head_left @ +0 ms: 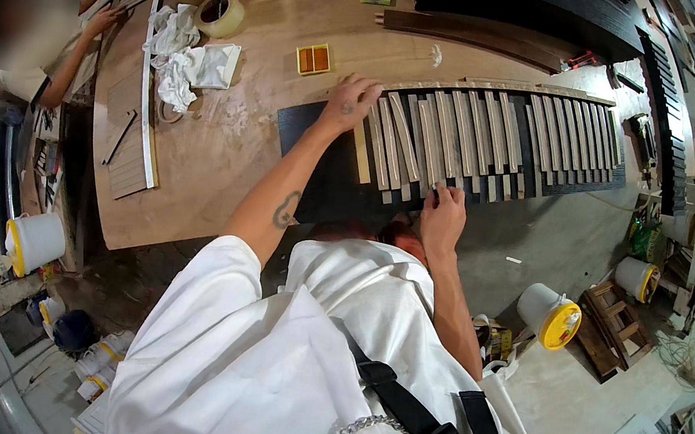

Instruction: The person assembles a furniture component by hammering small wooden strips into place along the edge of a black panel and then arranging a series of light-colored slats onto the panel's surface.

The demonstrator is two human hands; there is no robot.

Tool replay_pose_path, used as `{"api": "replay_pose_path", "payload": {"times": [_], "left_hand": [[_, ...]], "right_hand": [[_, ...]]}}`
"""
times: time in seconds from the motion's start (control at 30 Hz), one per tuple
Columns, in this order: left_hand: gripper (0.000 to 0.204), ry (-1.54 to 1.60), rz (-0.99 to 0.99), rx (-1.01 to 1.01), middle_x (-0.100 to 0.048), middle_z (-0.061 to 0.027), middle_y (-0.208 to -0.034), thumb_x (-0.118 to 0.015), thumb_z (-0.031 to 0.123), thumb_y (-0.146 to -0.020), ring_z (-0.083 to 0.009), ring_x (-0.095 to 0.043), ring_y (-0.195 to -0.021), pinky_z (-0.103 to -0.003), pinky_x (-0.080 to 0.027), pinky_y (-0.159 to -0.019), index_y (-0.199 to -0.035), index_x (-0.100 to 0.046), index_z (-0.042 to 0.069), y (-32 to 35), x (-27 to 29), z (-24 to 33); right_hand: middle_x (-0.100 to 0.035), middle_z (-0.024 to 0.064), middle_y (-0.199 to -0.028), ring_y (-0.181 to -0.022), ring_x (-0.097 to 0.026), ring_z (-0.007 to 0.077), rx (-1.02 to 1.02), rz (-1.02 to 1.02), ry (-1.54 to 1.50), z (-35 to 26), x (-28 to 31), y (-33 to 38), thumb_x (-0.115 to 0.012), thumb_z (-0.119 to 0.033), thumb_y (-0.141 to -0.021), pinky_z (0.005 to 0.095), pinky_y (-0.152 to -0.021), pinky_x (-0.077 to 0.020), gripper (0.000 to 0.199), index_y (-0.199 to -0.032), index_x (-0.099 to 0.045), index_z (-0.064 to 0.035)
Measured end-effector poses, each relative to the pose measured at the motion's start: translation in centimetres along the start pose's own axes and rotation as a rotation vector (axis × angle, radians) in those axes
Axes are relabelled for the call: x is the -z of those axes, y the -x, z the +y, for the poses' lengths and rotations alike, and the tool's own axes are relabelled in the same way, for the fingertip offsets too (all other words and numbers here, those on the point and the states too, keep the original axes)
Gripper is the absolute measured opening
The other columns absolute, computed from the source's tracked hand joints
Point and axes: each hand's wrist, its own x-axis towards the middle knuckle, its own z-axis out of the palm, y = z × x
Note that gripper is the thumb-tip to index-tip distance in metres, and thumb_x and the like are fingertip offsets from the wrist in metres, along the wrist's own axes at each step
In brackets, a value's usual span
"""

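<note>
A row of narrow wooden strips (pixel 476 133) lies side by side across a black slatted panel (pixel 321 182) on the workbench. My left hand (pixel 351 102) rests at the far end of the leftmost strips, its fingers curled together; what they hold, if anything, is hidden. At the near end of the row, my right hand (pixel 443 217) has its fingertips pinched on the end of a wooden strip (pixel 430 144). A lighter, yellowish strip (pixel 362 153) lies at the left end of the row. Shorter strip ends stick out along the panel's near edge.
On the workbench (pixel 233 148) are a small yellow box with orange-brown contents (pixel 313 59), a tape roll (pixel 220 14), crumpled white cloth (pixel 176 60) and dark boards (pixel 479 38). A co-worker's hand (pixel 101 21) is at the far left. White buckets (pixel 541 308) stand on the floor.
</note>
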Motion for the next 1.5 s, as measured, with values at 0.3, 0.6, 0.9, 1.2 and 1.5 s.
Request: {"api": "replay_pose_path", "payload": {"times": [0.3,0.6,0.9,1.2,1.5], "left_hand": [[0.037,-0.03,-0.025,-0.002,-0.062,-0.0165,-0.111,-0.052,0.033,-0.096,-0.0347,-0.052,-0.107,-0.041,-0.041,-0.096,-0.113,-0.066,0.003,-0.2,0.0,-1.2],[0.044,0.047,-0.161,0.044,-0.057,-0.0138,-0.12,-0.046,0.039,-0.099,-0.0336,-0.048,-0.116,-0.039,-0.035,-0.103,-0.123,-0.06,0.004,-0.2,0.8,-1.4],[0.045,0.077,-0.183,0.026,-0.056,-0.0183,-0.121,-0.047,0.037,-0.098,-0.0344,-0.047,-0.118,-0.039,-0.035,-0.103,-0.123,-0.06,0.001,-0.2,1.0,-0.6],[0.048,0.06,-0.22,0.038,-0.054,-0.0137,-0.124,-0.046,0.042,-0.099,-0.0297,-0.045,-0.123,-0.036,-0.033,-0.105,-0.126,-0.058,0.004,-0.4,1.1,-1.4],[0.049,0.041,-0.234,0.026,-0.054,-0.0139,-0.124,-0.047,0.042,-0.098,-0.0301,-0.046,-0.122,-0.036,-0.033,-0.105,-0.127,-0.058,0.004,-0.4,1.2,-1.5]], "right_hand": [[-0.059,0.019,-0.105,-0.096,-0.059,0.0371,0.003,-0.009,-0.031,-2.9,-0.9,-0.5,-0.066,-0.014,-0.084,0.0434,-0.08,-0.0495,0.029,-0.109,-0.062,0.0008],[-0.06,0.0172,-0.092,-0.085,-0.061,0.0366,-0.12,0.035,0.081,-4.0,-1.7,1.8,-0.065,-0.017,-0.086,0.0442,-0.073,-0.0495,0.018,-0.095,-0.066,-0.0015],[-0.061,0.0178,-0.091,-0.08,-0.061,0.0378,-0.156,0.093,0.019,-4.2,-2.7,-0.3,-0.064,-0.018,-0.084,0.0452,-0.072,-0.0495,0.016,-0.088,-0.068,-0.002],[-0.06,0.0154,-0.1,-0.088,-0.061,0.036,-0.046,0.073,-0.262,-3.1,-3.0,2.1,-0.067,-0.009,-0.083,0.0412,-0.075,-0.0504,0.025,-0.108,-0.064,-0.0034],[-0.061,0.0143,-0.096,-0.084,-0.062,0.0347,0.021,0.109,-0.257,-3.9,-3.4,2.5,-0.066,-0.008,-0.086,0.0408,-0.071,-0.0508,0.022,-0.107,-0.063,-0.0027]]}}
